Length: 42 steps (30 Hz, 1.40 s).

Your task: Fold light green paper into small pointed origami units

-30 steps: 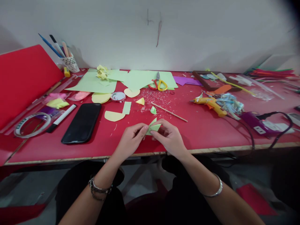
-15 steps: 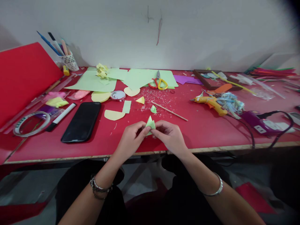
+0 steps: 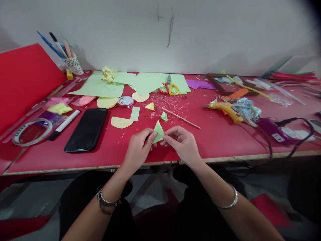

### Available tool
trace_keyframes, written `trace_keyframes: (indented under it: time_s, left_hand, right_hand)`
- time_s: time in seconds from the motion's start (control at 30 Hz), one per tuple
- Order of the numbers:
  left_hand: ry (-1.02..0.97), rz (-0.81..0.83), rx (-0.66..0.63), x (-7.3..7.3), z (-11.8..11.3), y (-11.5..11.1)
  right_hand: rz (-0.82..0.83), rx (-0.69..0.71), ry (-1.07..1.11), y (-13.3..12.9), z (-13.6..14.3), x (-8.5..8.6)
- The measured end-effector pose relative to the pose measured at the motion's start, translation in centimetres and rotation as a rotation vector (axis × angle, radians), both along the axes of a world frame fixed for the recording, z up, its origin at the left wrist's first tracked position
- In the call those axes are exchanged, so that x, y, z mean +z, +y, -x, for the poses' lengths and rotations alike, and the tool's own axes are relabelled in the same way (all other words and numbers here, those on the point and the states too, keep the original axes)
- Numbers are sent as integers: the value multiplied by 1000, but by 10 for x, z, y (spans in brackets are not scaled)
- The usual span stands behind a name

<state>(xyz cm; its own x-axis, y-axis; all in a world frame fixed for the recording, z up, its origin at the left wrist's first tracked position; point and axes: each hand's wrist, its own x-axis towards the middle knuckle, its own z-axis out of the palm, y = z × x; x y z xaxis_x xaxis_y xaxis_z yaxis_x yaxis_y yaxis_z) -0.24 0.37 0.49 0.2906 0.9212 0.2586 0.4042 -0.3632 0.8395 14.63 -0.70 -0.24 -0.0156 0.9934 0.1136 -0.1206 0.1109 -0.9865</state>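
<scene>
A small light-green folded paper triangle (image 3: 158, 132) is held up near the table's front edge, its point upward. My left hand (image 3: 140, 144) pinches its left side between thumb and fingers. With thumb and index finger, my right hand (image 3: 182, 142) grips the triangle's right edge. Just beyond it lies a small green folded paper piece (image 3: 164, 116). Close by are a yellow paper wedge (image 3: 150, 106), a thin wooden stick (image 3: 181, 117) and a green paper rectangle (image 3: 135, 113).
A black phone (image 3: 86, 130) and a marker (image 3: 64, 124) lie left. Green sheets (image 3: 150, 80) at the back carry scissors (image 3: 172, 87). On the right rest a yellow glue gun (image 3: 224, 109) and a purple power box (image 3: 276, 131) with a cable. A pen cup (image 3: 74, 64) stands back left.
The folded paper now shows one flat triangular face instead of two peaks. My right hand has shifted slightly right, and its fingers sit at the paper's edge.
</scene>
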Motion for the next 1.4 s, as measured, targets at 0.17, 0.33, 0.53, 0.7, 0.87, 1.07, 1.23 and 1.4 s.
trace_keyframes:
  time_s: [0.17, 0.33, 0.53, 0.7, 0.87, 1.07, 1.23, 1.4]
  left_hand:
    - [-1, 33, -41, 1, 0, -1]
    - [8, 31, -8, 2, 1, -1]
    - [-1, 46, -14, 3, 1, -1]
    - [-32, 106, -21, 4, 1, -1]
    - [-47, 103, -26, 4, 1, -1]
    - [18, 8, 2, 1, 1, 0]
    - [8, 45, -50, 1, 1, 1]
    - [-25, 110, -89, 3, 1, 0]
  right_hand:
    - [-37, -19, -20, 0, 0, 0]
    - [33, 119, -35, 3, -3, 0]
    - [-2, 202, -257, 1, -6, 5]
    - [-71, 160, -337, -1, -5, 4]
    - [-121, 130, -402, -1, -5, 3]
    - [-123, 167, -418, -2, -6, 5]
    - [-112, 205, -449, -3, -4, 3]
    - [-131, 235, -457, -3, -6, 3]
